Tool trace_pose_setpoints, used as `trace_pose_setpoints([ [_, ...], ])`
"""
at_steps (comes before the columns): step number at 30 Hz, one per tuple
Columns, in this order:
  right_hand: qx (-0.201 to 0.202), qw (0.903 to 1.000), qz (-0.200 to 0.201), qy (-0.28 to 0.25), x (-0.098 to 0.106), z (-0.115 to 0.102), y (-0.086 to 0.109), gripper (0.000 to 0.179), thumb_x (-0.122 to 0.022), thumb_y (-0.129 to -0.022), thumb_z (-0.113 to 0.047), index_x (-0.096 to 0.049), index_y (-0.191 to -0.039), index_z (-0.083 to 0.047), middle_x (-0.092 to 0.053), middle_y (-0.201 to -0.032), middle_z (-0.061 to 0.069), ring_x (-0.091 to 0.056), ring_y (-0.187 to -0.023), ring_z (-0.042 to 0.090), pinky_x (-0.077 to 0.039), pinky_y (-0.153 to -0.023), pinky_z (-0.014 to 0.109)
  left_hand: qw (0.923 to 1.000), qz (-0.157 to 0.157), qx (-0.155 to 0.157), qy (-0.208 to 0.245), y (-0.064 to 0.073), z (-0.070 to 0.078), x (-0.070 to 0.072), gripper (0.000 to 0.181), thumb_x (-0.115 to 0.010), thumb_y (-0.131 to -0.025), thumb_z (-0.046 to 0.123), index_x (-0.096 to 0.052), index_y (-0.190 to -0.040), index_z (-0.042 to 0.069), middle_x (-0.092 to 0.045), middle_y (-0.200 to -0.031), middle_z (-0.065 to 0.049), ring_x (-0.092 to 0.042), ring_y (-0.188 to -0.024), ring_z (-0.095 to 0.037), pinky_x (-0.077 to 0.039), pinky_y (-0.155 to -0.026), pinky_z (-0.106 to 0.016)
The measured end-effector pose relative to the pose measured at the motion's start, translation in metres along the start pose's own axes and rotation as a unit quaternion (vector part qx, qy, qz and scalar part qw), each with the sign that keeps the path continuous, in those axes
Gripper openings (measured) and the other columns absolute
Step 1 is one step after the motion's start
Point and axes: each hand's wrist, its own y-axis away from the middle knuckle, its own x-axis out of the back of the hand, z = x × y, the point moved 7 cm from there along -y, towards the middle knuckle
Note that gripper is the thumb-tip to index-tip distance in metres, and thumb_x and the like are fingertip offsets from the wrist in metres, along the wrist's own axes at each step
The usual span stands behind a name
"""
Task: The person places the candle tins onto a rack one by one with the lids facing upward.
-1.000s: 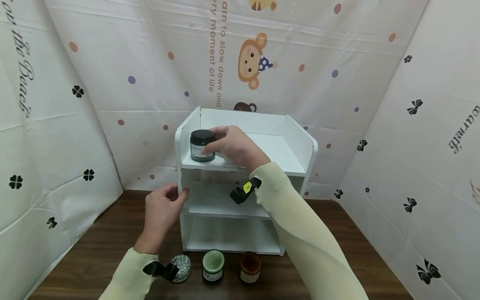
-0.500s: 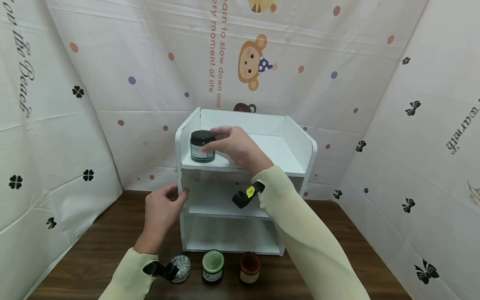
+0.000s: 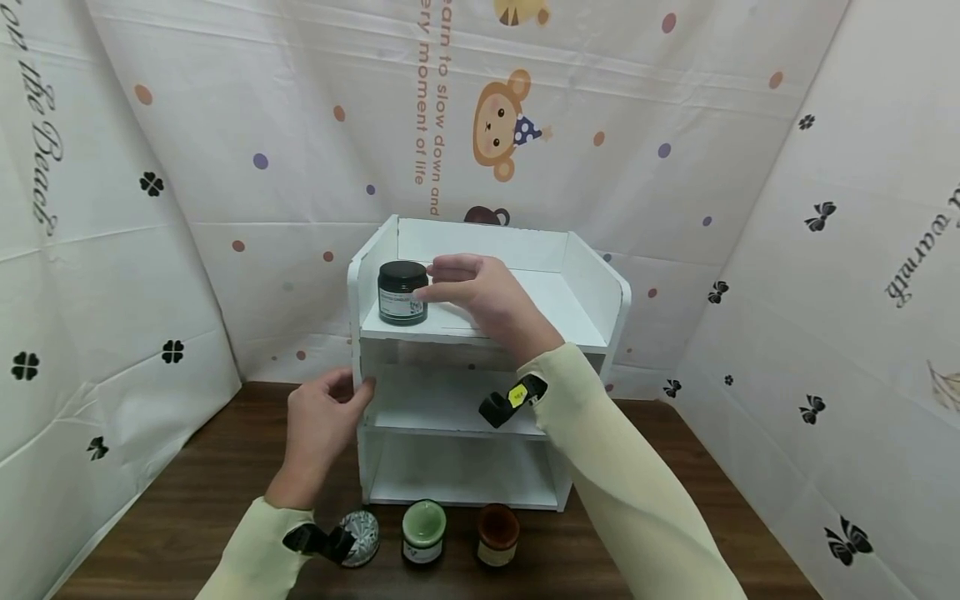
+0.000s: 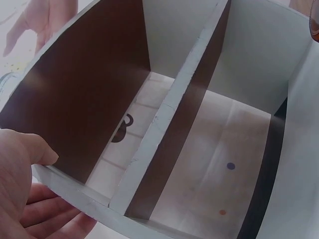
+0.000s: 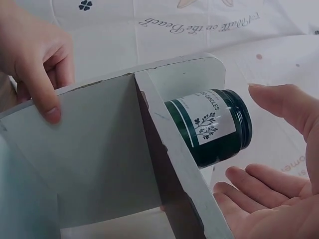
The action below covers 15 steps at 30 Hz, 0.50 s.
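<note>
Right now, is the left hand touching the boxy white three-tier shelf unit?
Touching. The right wrist view shows the left hand gripping the side of the shelf unit, thumb inside, fingers outside.

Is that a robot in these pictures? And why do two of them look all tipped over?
No robot! These are a person's two bare hands. The wide picture comes from a camera on the person's head, looking forward and down. The two tipped ones come from cameras worn on the wrists, up close.

The left hand grips the side of a white shelf. The right hand is beside a dark green jar on the shelf's top level, not gripping it.

On the brown table, in front, are a round patterned thing, a light green jar and a reddish-brown jar.
</note>
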Motion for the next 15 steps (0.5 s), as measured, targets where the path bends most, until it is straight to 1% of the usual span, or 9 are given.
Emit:
trace_pose_setpoints([
  [3,0.009,0.9999,-0.001,-0.011,0.002,0.001,0.004,0.069,-0.088,-0.08,-0.017,-0.06,-0.142,-0.008,-0.067,-0.138,0.001,-0.058,-0.134,0.017,-0.039,-0.119,0.04,1.0,-0.003,0.002,0.003,0.0,-0.001,-0.001,0.031,-0.073,-0.093,0.029,-0.078,-0.112,0.006,-0.079,-0.096,-0.015,-0.075,-0.087,-0.027,-0.061,-0.075,-0.045],
  [5,0.013,0.9998,0.0,-0.014,0.003,0.001,0.007,0.066,-0.088,-0.08,-0.018,-0.061,-0.14,-0.009,-0.066,-0.139,0.002,-0.057,-0.134,0.016,-0.038,-0.119,0.04,1.0,-0.003,0.002,0.004,0.0,-0.001,-0.001,0.032,-0.073,-0.093,0.029,-0.078,-0.113,0.005,-0.079,-0.097,-0.016,-0.075,-0.087,-0.027,-0.061,-0.076,-0.046],
  [10,0.027,0.9995,0.005,-0.013,0.003,0.001,0.016,0.058,-0.087,-0.081,-0.02,-0.066,-0.135,-0.015,-0.068,-0.136,-0.002,-0.057,-0.134,0.014,-0.036,-0.121,0.041,1.0,0.002,0.001,0.0,0.001,-0.002,-0.001,0.032,-0.073,-0.093,0.029,-0.078,-0.112,0.005,-0.079,-0.097,-0.015,-0.075,-0.088,-0.027,-0.061,-0.076,-0.047],
  [14,0.031,0.9994,0.01,-0.015,0.003,0.002,0.024,0.059,-0.086,-0.081,-0.02,-0.064,-0.136,-0.015,-0.068,-0.136,-0.002,-0.057,-0.135,0.015,-0.038,-0.12,0.041,1.0,0.003,0.002,-0.005,0.0,-0.002,-0.001,0.032,-0.073,-0.093,0.03,-0.078,-0.112,0.005,-0.079,-0.096,-0.015,-0.075,-0.087,-0.026,-0.061,-0.076,-0.047],
  [15,0.03,0.9994,0.012,-0.011,0.004,0.002,0.026,0.06,-0.086,-0.081,-0.021,-0.064,-0.137,-0.016,-0.068,-0.136,-0.003,-0.058,-0.134,0.013,-0.038,-0.12,0.041,1.0,0.002,0.002,-0.004,0.0,-0.002,-0.001,0.031,-0.073,-0.093,0.03,-0.078,-0.112,0.006,-0.079,-0.096,-0.015,-0.074,-0.086,-0.026,-0.061,-0.076,-0.046],
])
